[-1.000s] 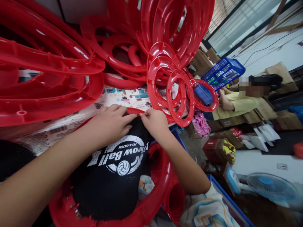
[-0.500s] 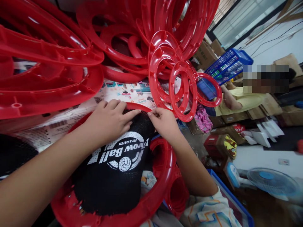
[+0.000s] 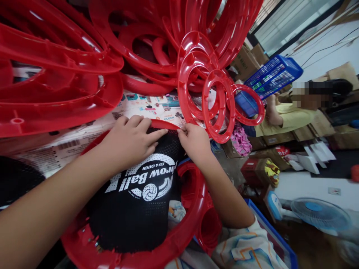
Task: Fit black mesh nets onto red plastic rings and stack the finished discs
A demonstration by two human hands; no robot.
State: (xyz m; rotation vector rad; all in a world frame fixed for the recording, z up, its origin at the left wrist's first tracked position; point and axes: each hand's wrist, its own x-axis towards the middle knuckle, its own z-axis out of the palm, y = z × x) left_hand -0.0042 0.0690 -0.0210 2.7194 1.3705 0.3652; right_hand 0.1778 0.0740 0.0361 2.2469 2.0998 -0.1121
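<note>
Black mesh (image 3: 126, 224) with white lettering, inside a large red ring (image 3: 157, 256) right in front of the body. Looks only partly fitted: meets the rim at the far edge and near the bottom, but leaves an open gap along the right side. Along the lower left rim, small metal bits (image 3: 98, 247), too blurred to name. At the far edge, left hand (image 3: 130, 140) spread flat over mesh and rim, with index finger stretched out; right hand (image 3: 196, 144) pinching the mesh edge between thumb and fingertip, close beside. Beyond, printed sheets (image 3: 151, 106) beneath more large red rings (image 3: 103, 108) and smaller red rings (image 3: 206, 119), with no mesh visible inside. Farther right, a blue basket (image 3: 269, 80) and a person in yellow (image 3: 291, 119).
</note>
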